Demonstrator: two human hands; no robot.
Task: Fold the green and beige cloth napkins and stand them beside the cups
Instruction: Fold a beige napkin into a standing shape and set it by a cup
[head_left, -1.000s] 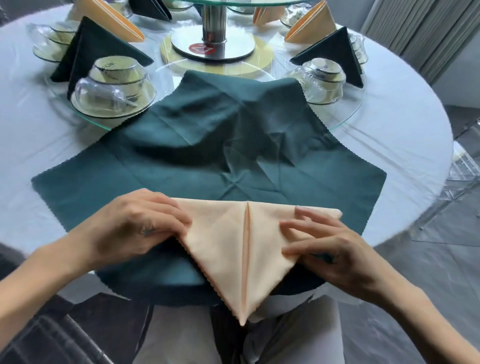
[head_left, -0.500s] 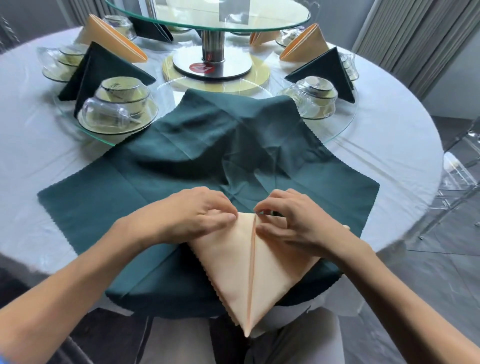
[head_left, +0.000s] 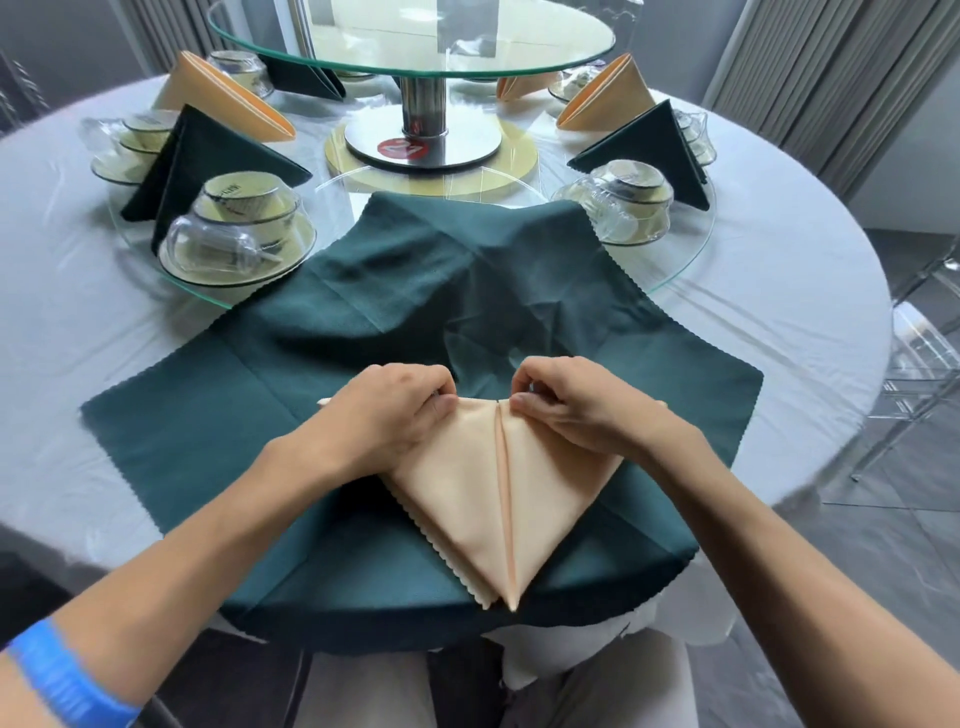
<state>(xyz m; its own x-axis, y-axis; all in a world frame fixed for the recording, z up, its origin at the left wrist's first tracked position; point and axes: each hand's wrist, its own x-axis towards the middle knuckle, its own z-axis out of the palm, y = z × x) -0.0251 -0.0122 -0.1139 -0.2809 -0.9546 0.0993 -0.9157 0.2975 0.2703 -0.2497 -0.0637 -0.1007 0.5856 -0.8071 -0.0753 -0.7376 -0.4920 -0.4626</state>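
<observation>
A beige napkin (head_left: 488, 493), folded into a triangle with its point toward me, lies on an unfolded green napkin (head_left: 363, 322) spread over the table's near edge. My left hand (head_left: 384, 415) pinches the beige napkin's top edge just left of the centre crease. My right hand (head_left: 566, 405) pinches the same edge just right of the crease. A wrapped cup set (head_left: 239, 228) stands at the left and another wrapped cup set (head_left: 623, 208) at the right. Beside them stand a folded green napkin (head_left: 197, 166) and a second folded green napkin (head_left: 654, 150).
A round table with a white cloth (head_left: 779, 312) carries a glass ring (head_left: 691, 254) under the cups and a raised glass turntable (head_left: 415, 36) on a steel post. Folded beige napkins (head_left: 228, 98) stand farther back. A clear chair (head_left: 924, 364) is at the right.
Both hands slid inward from the outer corners of the beige triangle to its top centre and now pinch the edge on either side of the crease. The camera has tilted up slightly.
</observation>
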